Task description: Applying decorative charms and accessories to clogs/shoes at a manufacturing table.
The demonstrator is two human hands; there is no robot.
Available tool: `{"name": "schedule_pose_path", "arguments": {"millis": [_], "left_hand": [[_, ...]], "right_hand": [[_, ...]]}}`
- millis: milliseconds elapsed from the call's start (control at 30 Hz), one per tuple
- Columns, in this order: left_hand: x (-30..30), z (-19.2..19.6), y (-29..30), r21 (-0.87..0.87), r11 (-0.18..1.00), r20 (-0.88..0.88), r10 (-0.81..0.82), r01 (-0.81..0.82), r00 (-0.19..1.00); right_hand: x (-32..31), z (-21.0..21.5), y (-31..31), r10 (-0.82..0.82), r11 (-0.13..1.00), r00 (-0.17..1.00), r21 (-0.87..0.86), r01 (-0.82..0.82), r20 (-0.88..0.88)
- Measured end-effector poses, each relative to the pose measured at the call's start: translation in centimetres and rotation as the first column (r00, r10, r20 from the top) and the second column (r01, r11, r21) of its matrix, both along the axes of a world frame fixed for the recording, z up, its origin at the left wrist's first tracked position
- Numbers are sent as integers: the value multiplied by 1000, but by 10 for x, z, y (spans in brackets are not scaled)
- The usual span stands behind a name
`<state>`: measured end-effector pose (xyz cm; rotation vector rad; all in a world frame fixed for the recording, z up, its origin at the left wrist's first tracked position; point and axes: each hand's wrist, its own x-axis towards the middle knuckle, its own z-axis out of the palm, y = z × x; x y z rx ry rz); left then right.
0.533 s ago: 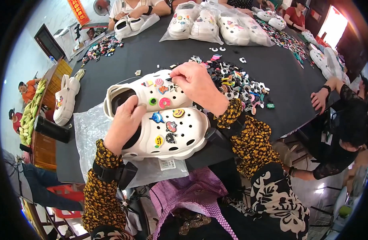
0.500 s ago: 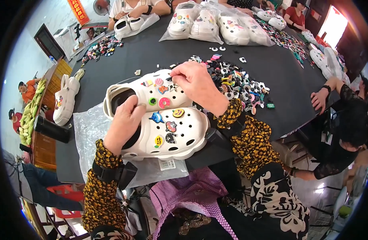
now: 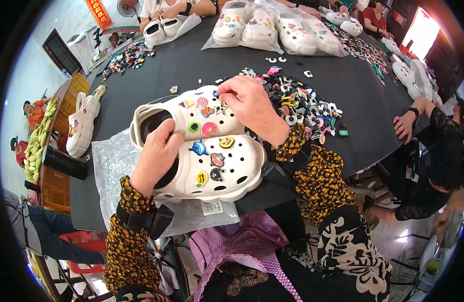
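Observation:
Two white clogs lie side by side before me, their toes to the right. Colourful shoe charms dot both the far clog [image 3: 220, 113] and the near clog [image 3: 217, 189]. My left hand [image 3: 157, 156] is closed over the adjoining rims at the foot openings, its fingertips at the far clog's opening. My right hand [image 3: 249, 103] is over the far clog's toe, thumb and forefinger pinching a small charm [image 3: 216, 94], partly blue, against the upper. My fingers hide most of this charm.
A clear plastic bag [image 3: 113, 168] lies under the clogs. Loose charms [image 3: 305, 105] are heaped right of my right hand. At left are another white clog [image 3: 83, 126] and a black cylinder [image 3: 64, 162]. Bagged clogs [image 3: 242, 27] stand at the back; a co-worker's hand [image 3: 404, 126] rests at right.
My right hand has shifted very slightly, and a bit of blue now shows at its fingertips. My left hand stays on the clogs. A co-worker's hands at the far right have moved.

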<state>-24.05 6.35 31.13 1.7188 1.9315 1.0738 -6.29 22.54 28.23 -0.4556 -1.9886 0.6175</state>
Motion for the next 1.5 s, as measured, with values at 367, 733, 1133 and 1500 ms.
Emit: {"name": "schedule_pose_path", "arguments": {"millis": [367,733,1133,1500], "left_hand": [[0,4,-2,-22,1000,-57,7,-9,998],[5,8,-3,39,999,-52,6,-4,999],[5,4,-1,30,1000,-43,8,-6,999],[6,4,0,33,999,-63,5,-3,998]], "right_hand": [[-2,4,-4,4,990,1000,139,-6,15],[0,6,-6,7,1000,1000,20,-8,18],[-1,-2,-1,9,999,1000,49,-11,28],[7,7,-6,-170,923,982,362,129,85]]}}
